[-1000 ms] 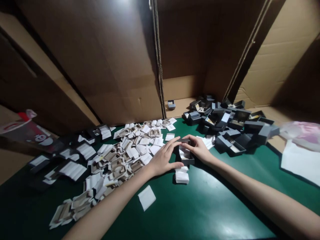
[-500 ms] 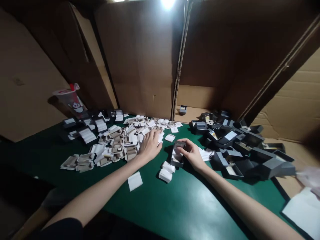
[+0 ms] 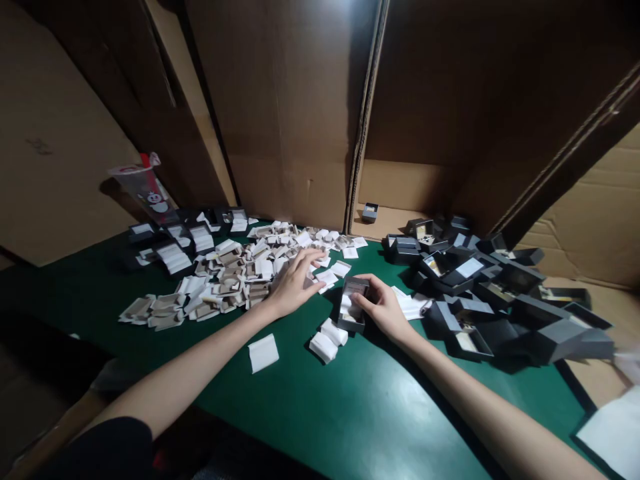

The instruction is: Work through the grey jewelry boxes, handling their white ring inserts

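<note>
My right hand [image 3: 383, 305] grips a small dark grey box [image 3: 353, 324] with white lining inside, its thumb over the box's opening. My left hand [image 3: 297, 285] hovers at the right edge of a heap of folded white and grey card inserts [image 3: 235, 273], fingers spread; nothing shows in its grasp. Two white rolled pieces [image 3: 327, 340] lie on the green tabletop just in front of the box. A flat white sheet [image 3: 263, 353] rests below my left forearm.
Several open dark boxes [image 3: 470, 267] are piled on the right. More dark boxes with white inserts [image 3: 173, 257] stand at the left, before a plastic cup [image 3: 150, 190]. Cardboard walls [image 3: 285, 133] close off the back, where one small box [image 3: 370, 213] sits.
My left hand has drawn back slightly toward me and to the left, its fingers more spread. My right hand keeps the box, which is tilted a little more toward the view.
</note>
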`<state>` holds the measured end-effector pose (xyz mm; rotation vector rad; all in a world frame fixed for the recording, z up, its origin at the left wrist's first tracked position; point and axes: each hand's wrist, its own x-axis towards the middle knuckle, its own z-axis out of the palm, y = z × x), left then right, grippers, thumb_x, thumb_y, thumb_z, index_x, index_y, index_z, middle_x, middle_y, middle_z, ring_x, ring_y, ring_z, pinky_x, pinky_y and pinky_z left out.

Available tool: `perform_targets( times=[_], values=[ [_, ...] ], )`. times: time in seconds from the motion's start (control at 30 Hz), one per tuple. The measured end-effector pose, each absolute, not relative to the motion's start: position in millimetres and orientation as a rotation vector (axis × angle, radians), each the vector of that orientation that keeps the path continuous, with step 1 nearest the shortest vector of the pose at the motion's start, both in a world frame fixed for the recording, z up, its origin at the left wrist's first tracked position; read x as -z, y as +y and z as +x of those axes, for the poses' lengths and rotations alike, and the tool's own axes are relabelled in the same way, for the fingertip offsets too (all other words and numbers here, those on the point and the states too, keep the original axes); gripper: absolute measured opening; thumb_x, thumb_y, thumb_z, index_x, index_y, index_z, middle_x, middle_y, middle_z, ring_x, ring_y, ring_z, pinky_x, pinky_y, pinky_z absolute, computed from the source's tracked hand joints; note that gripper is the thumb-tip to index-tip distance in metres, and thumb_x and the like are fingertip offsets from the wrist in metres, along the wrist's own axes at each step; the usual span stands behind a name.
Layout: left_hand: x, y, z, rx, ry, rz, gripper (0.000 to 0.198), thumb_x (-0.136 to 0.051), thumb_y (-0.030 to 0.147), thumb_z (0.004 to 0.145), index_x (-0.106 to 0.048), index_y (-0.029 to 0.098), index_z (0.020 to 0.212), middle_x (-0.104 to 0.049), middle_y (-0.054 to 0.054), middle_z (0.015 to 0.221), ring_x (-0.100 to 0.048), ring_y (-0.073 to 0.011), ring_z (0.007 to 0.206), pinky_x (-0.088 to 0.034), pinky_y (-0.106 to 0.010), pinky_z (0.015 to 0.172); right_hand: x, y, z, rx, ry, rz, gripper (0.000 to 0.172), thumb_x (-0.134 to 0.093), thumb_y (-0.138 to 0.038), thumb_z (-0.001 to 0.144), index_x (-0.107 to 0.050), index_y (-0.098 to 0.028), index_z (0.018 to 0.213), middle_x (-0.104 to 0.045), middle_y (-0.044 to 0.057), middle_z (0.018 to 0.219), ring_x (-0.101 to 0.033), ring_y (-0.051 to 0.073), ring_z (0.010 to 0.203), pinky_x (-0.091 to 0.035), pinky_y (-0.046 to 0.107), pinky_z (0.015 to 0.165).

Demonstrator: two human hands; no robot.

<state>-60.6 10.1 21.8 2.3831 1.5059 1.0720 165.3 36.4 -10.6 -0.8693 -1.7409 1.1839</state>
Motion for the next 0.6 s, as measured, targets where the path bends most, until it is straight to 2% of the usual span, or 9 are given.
perform_targets(
  times=[0.13,0.27,0.33,0.5,0.6],
  values=[
    [-19.6,9.7,-63.1,-1.098,1.447,2.219,0.043,-0.051,0.020,0.088,-0.042,0.026,0.129,-0.043,-0.009,0.133,-0.059,-0.0187,0.101,-0.055,-0.031,0.078,9.8,33.9,165.3,-1.142,-1.667,-0.871,0.027,-0.059,-0.025,0.076,-0.059,-0.020,0.102,-0.065,0.003,0.093,-0.061,0.017,0.078,-0.050,0.030,0.071],
    [-17.6,9.8,-65.1,-1.167,1.376,2.130,0.046,-0.045,0.008,0.083,-0.045,0.025,0.126,-0.050,-0.008,0.127,-0.058,-0.0180,0.105,-0.053,-0.031,0.084,8.7,32.3,166.4,-1.018,-1.597,-0.887,0.025,-0.055,-0.021,0.075,-0.061,-0.020,0.099,-0.066,0.004,0.100,-0.062,0.019,0.089,-0.050,0.032,0.080],
    [-18.5,9.9,-65.4,-1.198,1.298,2.025,0.048,-0.046,0.004,0.079,-0.047,0.023,0.123,-0.052,-0.008,0.124,-0.056,-0.0185,0.109,-0.052,-0.033,0.088,8.1,31.9,167.0,-1.010,-1.584,-0.905,0.025,-0.055,-0.022,0.075,-0.061,-0.020,0.100,-0.066,0.004,0.099,-0.062,0.019,0.088,-0.050,0.032,0.080],
    [-24.2,10.3,-64.3,-1.079,0.980,1.774,0.026,-0.051,0.016,0.085,-0.054,0.018,0.111,-0.058,-0.010,0.116,-0.059,-0.0195,0.107,-0.052,-0.038,0.092,10.1,32.4,167.7,-1.033,-1.582,-0.937,0.026,-0.056,-0.024,0.074,-0.059,-0.020,0.099,-0.066,0.003,0.094,-0.062,0.017,0.080,-0.051,0.029,0.072],
    [-26.2,9.8,-65.8,-1.097,1.085,1.931,0.022,-0.047,0.016,0.088,-0.058,0.017,0.107,-0.061,-0.010,0.111,-0.059,-0.0200,0.107,-0.051,-0.041,0.094,12.6,33.0,168.2,-1.042,-1.595,-0.946,0.026,-0.056,-0.023,0.074,-0.058,-0.020,0.099,-0.065,0.002,0.092,-0.061,0.016,0.078,-0.050,0.029,0.071]
  ],
)
